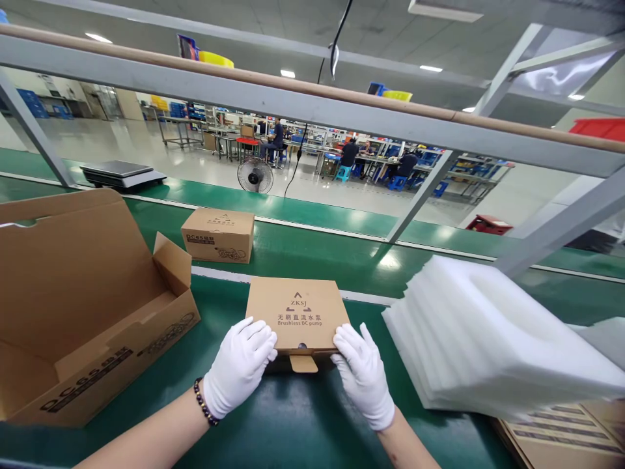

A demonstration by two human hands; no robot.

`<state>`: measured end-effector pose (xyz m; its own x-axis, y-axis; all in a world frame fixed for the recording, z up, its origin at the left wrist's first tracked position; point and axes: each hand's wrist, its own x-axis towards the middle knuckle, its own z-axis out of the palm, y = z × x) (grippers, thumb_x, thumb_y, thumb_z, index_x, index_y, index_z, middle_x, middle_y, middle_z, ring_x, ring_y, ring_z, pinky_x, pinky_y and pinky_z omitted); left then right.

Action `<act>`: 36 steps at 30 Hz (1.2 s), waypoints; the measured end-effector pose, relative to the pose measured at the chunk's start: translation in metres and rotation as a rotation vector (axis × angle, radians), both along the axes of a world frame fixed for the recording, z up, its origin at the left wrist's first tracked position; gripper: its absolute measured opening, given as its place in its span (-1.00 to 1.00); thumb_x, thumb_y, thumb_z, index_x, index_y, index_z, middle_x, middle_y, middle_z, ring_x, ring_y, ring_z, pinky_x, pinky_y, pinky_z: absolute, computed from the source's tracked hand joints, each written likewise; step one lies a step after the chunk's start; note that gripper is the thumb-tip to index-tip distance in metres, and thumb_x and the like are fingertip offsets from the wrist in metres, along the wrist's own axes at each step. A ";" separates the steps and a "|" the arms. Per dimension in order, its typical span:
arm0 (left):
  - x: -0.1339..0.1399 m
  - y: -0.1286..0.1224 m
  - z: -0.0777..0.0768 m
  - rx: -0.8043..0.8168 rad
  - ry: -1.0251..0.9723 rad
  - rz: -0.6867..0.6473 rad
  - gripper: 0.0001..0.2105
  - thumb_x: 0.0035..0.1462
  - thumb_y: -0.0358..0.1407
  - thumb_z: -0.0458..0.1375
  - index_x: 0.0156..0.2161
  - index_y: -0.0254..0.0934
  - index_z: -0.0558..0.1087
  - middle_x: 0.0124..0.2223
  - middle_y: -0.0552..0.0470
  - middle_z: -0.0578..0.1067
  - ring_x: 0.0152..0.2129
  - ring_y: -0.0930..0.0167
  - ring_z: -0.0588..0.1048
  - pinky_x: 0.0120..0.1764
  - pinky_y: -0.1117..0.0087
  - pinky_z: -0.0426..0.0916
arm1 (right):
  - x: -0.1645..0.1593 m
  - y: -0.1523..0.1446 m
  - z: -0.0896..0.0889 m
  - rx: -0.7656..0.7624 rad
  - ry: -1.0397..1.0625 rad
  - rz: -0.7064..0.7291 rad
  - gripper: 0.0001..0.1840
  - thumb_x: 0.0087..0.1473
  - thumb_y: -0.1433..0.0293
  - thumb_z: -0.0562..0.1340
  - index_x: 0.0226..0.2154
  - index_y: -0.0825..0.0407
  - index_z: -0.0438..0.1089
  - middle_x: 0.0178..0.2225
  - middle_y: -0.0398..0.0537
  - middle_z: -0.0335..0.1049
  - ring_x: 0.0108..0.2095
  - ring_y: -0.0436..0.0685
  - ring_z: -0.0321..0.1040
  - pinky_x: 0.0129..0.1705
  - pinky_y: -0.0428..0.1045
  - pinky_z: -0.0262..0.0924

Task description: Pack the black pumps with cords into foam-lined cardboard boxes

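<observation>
A brown cardboard box [297, 312] marked "Brushless DC pump" sits in front of me with its lid down. Its small front tab [303, 363] sticks out below the lid edge. My left hand [244, 365], in a white glove, grips the box's near left corner. At the near right corner, my gloved right hand [364, 374] has its fingers over the lid edge and the thumb lower on the front. To the left stands an open cardboard box [117, 365] with its lid raised, its inside showing bare cardboard. Behind is a smaller-looking closed pump box [217, 236].
A stack of white foam sheets [488, 345] rises at the right, above flattened cardboard [561, 436]. A scale [122, 174] rests at the back left. A metal frame rail [303, 104] crosses ahead. Beyond it are a fan [254, 176] and several seated people.
</observation>
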<state>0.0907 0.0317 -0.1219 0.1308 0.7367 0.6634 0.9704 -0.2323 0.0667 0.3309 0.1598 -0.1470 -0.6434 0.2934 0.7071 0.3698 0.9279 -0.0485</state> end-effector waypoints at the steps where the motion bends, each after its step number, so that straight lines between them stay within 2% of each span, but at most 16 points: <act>1: -0.001 0.002 0.006 -0.049 -0.001 -0.003 -0.87 0.15 -0.44 0.01 -0.34 -0.30 0.40 -0.36 -0.01 0.46 -0.36 0.37 0.39 -0.20 0.26 0.29 | -0.003 -0.005 0.002 0.022 -0.041 0.035 -0.65 0.08 0.55 0.10 -0.05 0.02 0.23 -0.08 0.08 0.36 0.00 0.18 0.27 0.11 0.34 0.05; 4: -0.007 0.017 0.028 -0.286 0.089 -0.025 -0.73 0.21 -0.33 -0.05 -0.48 -0.27 0.39 -0.50 0.02 0.39 -0.47 0.37 0.36 -0.36 0.32 0.26 | -0.016 -0.019 0.001 0.141 -0.079 0.150 -0.63 0.05 0.61 0.10 -0.08 0.01 0.24 -0.05 0.07 0.32 0.00 0.14 0.25 0.05 0.24 0.17; 6: -0.013 0.036 0.041 -0.399 0.141 -0.014 -0.73 0.20 -0.24 -0.03 -0.44 -0.25 0.43 -0.46 0.00 0.42 -0.44 0.34 0.38 -0.34 0.30 0.27 | -0.027 -0.023 -0.002 0.218 -0.044 0.130 -0.57 0.02 0.64 0.11 -0.04 0.04 0.22 -0.01 0.11 0.29 0.03 0.17 0.21 0.03 0.22 0.20; 7: -0.016 0.046 0.044 -0.418 0.146 -0.002 -0.75 0.17 -0.15 0.02 -0.33 -0.24 0.46 -0.35 -0.03 0.46 -0.35 0.30 0.41 -0.27 0.26 0.28 | -0.033 -0.023 -0.003 0.234 -0.035 0.093 -0.56 0.02 0.62 0.13 0.00 0.08 0.21 0.01 0.16 0.27 0.03 0.21 0.20 0.00 0.22 0.22; 8: -0.019 0.057 0.046 -0.423 0.138 0.016 -0.68 0.10 -0.04 0.07 -0.18 -0.22 0.45 -0.19 -0.08 0.47 -0.22 0.22 0.40 -0.16 0.19 0.27 | -0.038 -0.022 -0.004 0.239 -0.035 0.047 -0.56 0.04 0.56 0.14 0.02 0.14 0.20 0.02 0.21 0.26 0.02 0.25 0.19 -0.03 0.22 0.24; 10: -0.026 0.076 0.045 -0.454 0.114 0.057 -0.27 -0.11 0.22 0.09 0.10 -0.19 0.27 0.12 -0.21 0.29 0.03 -0.01 0.23 0.02 -0.04 0.11 | -0.047 -0.020 -0.004 0.236 -0.043 -0.046 -0.52 0.06 0.44 0.17 0.06 0.22 0.18 0.03 0.27 0.24 -0.01 0.32 0.19 -0.10 0.25 0.27; 11: -0.030 0.083 0.042 -0.485 0.109 0.078 -0.10 -0.21 0.32 0.05 0.18 -0.19 0.17 0.20 -0.27 0.18 0.09 -0.12 0.12 0.05 -0.13 0.01 | -0.051 -0.018 -0.004 0.237 -0.047 -0.075 -0.49 0.06 0.40 0.18 0.07 0.23 0.18 0.03 0.27 0.25 -0.03 0.34 0.19 -0.12 0.26 0.27; 13: -0.035 0.091 0.036 -0.549 0.099 0.107 0.01 -0.28 0.41 -0.07 0.22 -0.20 0.10 0.23 -0.33 0.10 0.10 -0.19 0.07 0.06 -0.20 -0.09 | -0.054 -0.015 -0.005 0.249 -0.036 -0.079 -0.46 0.04 0.45 0.20 0.09 0.20 0.17 0.02 0.21 0.28 -0.04 0.33 0.19 -0.11 0.25 0.26; 16: -0.038 0.092 0.032 -0.541 0.092 0.099 -0.06 -0.20 0.40 -0.17 0.21 -0.15 0.11 0.20 -0.28 0.15 0.05 -0.08 0.18 0.07 -0.14 -0.08 | -0.055 -0.012 -0.006 0.272 -0.017 -0.029 -0.41 -0.01 0.57 0.21 0.11 0.16 0.15 0.02 0.17 0.29 0.00 0.31 0.17 -0.06 0.23 0.24; 22: -0.037 0.091 0.038 -0.529 0.075 0.104 -0.04 -0.24 0.43 -0.20 0.19 -0.12 0.16 0.15 -0.27 0.21 -0.01 -0.02 0.24 0.04 -0.07 0.03 | -0.050 -0.015 -0.001 0.156 -0.003 0.028 -0.57 0.07 0.42 0.19 0.02 0.17 0.25 -0.08 0.14 0.36 0.02 0.30 0.18 -0.02 0.26 0.19; 27: -0.039 0.094 0.042 -0.560 0.044 0.091 -0.04 -0.26 0.44 -0.19 0.18 -0.10 0.17 0.10 -0.23 0.26 -0.04 0.00 0.26 0.01 0.00 0.10 | -0.047 -0.020 0.003 0.103 0.059 0.140 -0.63 0.04 0.45 0.21 -0.05 0.10 0.29 -0.15 0.05 0.39 0.02 0.26 0.20 0.01 0.24 0.17; 29: -0.040 0.093 0.043 -0.554 0.041 0.086 -0.05 -0.25 0.43 -0.18 0.18 -0.11 0.18 0.09 -0.22 0.26 -0.06 0.02 0.27 0.01 0.00 0.10 | -0.050 -0.020 0.003 0.077 0.087 0.085 -0.63 0.04 0.48 0.21 -0.04 0.05 0.30 -0.15 0.04 0.38 -0.02 0.22 0.25 -0.04 0.19 0.23; 33: -0.038 0.094 0.042 -0.527 0.024 0.075 -0.06 -0.26 0.42 -0.13 0.16 -0.12 0.22 0.07 -0.22 0.29 -0.07 0.03 0.28 0.02 -0.02 0.11 | -0.056 -0.022 0.008 -0.029 0.082 -0.148 -0.57 0.11 0.45 0.13 0.06 0.01 0.23 -0.04 0.11 0.30 -0.08 0.21 0.29 -0.16 0.12 0.30; 36: -0.039 0.096 0.038 -0.485 -0.049 0.066 -0.15 -0.19 0.37 -0.07 0.12 -0.13 0.29 0.07 -0.20 0.31 -0.05 0.03 0.29 0.05 -0.05 0.07 | -0.059 -0.031 0.016 -0.067 0.010 -0.187 -0.53 0.13 0.43 0.09 0.12 0.04 0.16 -0.01 0.11 0.29 -0.03 0.22 0.26 -0.11 0.13 0.27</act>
<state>0.0514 0.1274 -0.0841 0.0506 0.9680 0.2459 0.9750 -0.1012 0.1977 0.2717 0.1289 -0.1312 -0.5664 0.4532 0.6883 0.5344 0.8378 -0.1120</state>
